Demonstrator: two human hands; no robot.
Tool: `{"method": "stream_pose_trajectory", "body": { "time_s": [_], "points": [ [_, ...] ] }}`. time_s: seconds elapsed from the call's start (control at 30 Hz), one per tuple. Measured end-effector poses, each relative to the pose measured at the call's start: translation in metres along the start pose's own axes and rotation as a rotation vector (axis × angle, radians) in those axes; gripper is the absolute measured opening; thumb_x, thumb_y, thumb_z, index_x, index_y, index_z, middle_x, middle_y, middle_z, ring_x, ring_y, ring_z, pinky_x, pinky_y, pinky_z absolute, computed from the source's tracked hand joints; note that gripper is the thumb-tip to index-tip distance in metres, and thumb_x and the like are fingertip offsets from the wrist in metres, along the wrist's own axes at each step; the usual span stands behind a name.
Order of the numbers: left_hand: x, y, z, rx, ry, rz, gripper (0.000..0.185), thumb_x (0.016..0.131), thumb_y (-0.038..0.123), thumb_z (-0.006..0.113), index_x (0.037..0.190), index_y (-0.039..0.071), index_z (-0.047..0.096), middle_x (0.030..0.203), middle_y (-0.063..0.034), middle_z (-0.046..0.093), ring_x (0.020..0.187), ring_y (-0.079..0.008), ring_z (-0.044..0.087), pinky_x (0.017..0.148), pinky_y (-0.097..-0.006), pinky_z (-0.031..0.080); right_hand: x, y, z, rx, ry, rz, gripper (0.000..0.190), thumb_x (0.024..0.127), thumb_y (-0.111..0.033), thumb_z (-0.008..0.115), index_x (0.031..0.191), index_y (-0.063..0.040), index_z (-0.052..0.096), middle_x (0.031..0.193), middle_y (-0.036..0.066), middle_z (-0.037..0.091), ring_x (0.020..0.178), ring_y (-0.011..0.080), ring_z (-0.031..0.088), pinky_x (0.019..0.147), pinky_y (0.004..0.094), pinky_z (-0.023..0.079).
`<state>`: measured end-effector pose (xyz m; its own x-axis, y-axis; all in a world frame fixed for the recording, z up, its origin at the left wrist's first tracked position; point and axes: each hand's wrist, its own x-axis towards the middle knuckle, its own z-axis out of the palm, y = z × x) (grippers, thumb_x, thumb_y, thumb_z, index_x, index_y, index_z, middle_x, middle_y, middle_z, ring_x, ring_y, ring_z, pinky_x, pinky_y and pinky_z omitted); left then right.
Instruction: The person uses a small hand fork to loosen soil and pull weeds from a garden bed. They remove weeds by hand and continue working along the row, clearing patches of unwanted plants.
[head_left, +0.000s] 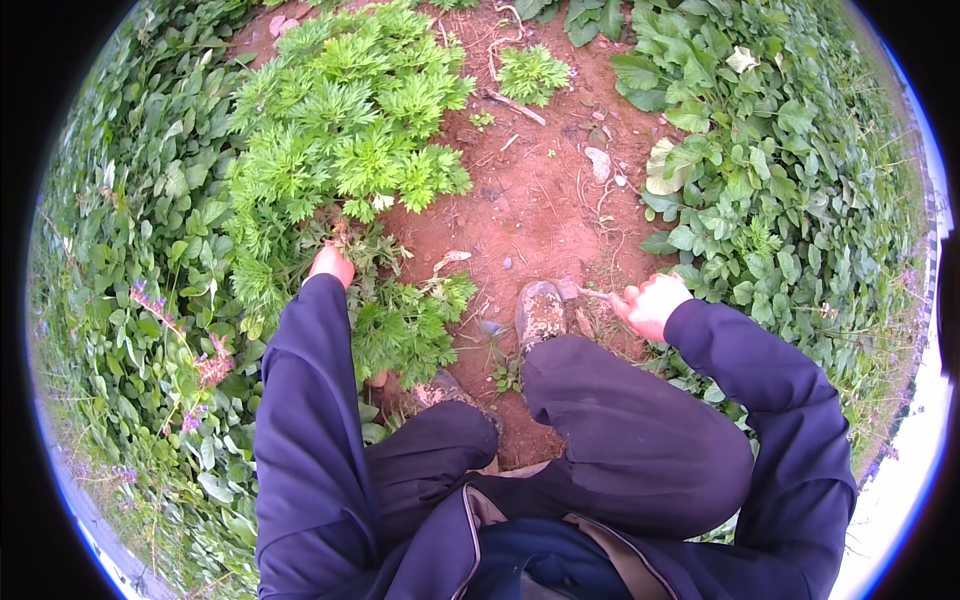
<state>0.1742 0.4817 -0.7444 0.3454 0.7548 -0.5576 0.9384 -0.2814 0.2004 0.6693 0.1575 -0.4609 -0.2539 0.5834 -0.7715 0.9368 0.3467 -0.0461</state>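
My left hand (332, 265) grips the stems of a leafy green plant (409, 322). What looks like the reddish base of those stems sticks out just beyond my fingers. The plant's cut-edged leaves hang to the right, above my left shoe (442, 390). Against my left hand's far side stands a large bushy clump (352, 112) with similar leaves. My right hand (651, 306) is closed around a small hand tool (592, 293); its handle is hidden in my fist. The tool's thin shaft points left, and its soil-coloured end is close to the toe of my right shoe (540, 311).
Bare red soil (517, 217) runs ahead between dense broad-leaved plants (150, 202) on the left and more leafy plants (750, 165) on the right. A small seedling clump (532, 75), a dry stick (516, 106) and a pale stone (598, 163) lie along that strip.
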Motion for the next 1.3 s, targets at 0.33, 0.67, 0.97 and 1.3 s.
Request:
{"method": "stream_pose_trajectory", "body": {
  "time_s": [0.33,0.67,0.97,1.3],
  "points": [
    [-0.034,0.042,-0.031,-0.060,0.119,-0.052,0.029,0.082,0.005,0.062,0.109,-0.004,0.066,0.102,-0.0274,0.071,0.101,-0.0418,0.068,0.090,-0.0445,0.055,0.000,0.012,0.007,0.150,-0.008,0.064,0.036,0.094,-0.030,0.061,0.128,-0.019,0.064,0.098,0.011,0.071,0.080,0.0334,0.072,0.068,0.0508,0.057],
    [-0.028,0.032,-0.025,-0.008,0.069,-0.043,0.032,0.084,0.009,0.063,0.112,-0.007,0.065,0.104,-0.0259,0.071,0.103,-0.0392,0.068,0.094,-0.0415,0.053,0.002,0.015,0.025,0.216,0.063,0.093,0.045,0.084,-0.024,0.067,0.129,-0.022,0.066,0.084,0.010,0.069,0.071,0.0348,0.070,0.064,0.0492,0.055],
    [-0.023,0.020,-0.013,-0.088,0.037,-0.111,0.031,0.085,0.009,0.062,0.113,-0.004,0.067,0.111,-0.0248,0.070,0.109,-0.0376,0.066,0.096,-0.0411,0.053,0.007,0.014,0.043,0.382,0.061,0.202,0.041,0.087,-0.027,0.063,0.127,-0.021,0.069,0.083,0.015,0.073,0.077,0.0368,0.072,0.072,0.0500,0.056],
    [-0.003,-0.014,0.019,0.011,0.106,0.016,0.026,0.088,0.010,0.056,0.107,-0.003,0.068,0.106,-0.0218,0.072,0.109,-0.0346,0.066,0.099,-0.0389,0.050,0.006,0.011,0.039,0.650,0.089,0.339,0.039,0.085,-0.027,0.063,0.122,-0.020,0.074,0.085,0.014,0.073,0.081,0.0361,0.070,0.077,0.0468,0.056]
  ]
}}
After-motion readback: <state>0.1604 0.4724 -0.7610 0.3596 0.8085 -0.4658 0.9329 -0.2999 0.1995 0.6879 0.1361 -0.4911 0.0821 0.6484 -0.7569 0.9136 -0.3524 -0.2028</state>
